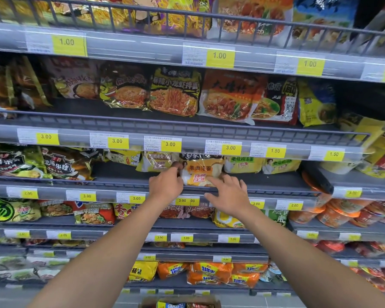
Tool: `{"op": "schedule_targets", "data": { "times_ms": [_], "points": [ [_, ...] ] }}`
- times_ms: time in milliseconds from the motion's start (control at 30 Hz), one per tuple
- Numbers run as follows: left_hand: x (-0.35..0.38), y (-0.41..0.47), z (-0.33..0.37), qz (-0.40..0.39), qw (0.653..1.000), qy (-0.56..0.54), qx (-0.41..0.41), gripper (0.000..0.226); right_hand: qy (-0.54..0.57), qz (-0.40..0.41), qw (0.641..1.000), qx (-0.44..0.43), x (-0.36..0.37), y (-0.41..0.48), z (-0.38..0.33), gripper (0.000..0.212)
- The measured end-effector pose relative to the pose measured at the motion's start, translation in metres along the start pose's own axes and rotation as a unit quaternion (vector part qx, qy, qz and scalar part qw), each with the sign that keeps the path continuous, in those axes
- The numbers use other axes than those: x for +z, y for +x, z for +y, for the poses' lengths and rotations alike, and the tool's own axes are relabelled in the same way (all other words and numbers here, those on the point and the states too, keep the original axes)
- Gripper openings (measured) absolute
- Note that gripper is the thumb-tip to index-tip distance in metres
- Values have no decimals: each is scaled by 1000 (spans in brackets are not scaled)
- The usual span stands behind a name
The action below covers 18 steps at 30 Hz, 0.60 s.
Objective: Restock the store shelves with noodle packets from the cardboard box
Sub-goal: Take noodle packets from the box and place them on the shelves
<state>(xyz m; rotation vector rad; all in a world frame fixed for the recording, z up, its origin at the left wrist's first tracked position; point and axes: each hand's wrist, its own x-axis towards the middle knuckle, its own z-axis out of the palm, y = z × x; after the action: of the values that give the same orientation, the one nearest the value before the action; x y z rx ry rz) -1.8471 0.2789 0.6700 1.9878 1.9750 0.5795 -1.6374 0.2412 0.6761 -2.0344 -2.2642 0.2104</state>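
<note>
**Head camera: noodle packet (201,172) on the middle shelf (276,182)**

Our left hand (166,184) pinches the orange packet's left edge. Our right hand (229,196), fingers spread, touches its near right corner. Nearest us, low down, sits the cardboard box (180,302).

Bright, even store light; shelf recesses fall dark. Glare streaks on noodle packets (173,94). Soft blur throughout; shelf rails (187,127) bow toward my view's edges.

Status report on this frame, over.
Left grip holds orange noodle packet on shelf. Right grip open, touching packet. Yellow packets close both sides; nothing blocking.
</note>
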Motion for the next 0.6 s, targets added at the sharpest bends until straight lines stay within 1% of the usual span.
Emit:
{"op": "schedule_targets", "data": {
  "times_ms": [67, 167, 267, 433, 600],
  "points": [
    [0, -7, -2, -9, 1000, 9, 12, 40, -7, -16, 1000, 0, 0, -3, 1, 65],
    [-1, -20, -6, 7, 999, 16, 40, 47, -2, -17, 1000, 6, 3, -9, 0, 67],
    [-1, -32, -16, 26, 997, 24, 73, 55, 14, 17, 1000, 17, 9, -21, -4, 70],
    [-4, -55, -41, 19, 994, 33, 98, 79, 20, 91, 995, 30, 23, -42, -18, 79],
    [-4, -89, -72, 19, 994, 39, 102, 88, 18, 123, 992, 25, 45, -62, -41, 88]
  ]
}}
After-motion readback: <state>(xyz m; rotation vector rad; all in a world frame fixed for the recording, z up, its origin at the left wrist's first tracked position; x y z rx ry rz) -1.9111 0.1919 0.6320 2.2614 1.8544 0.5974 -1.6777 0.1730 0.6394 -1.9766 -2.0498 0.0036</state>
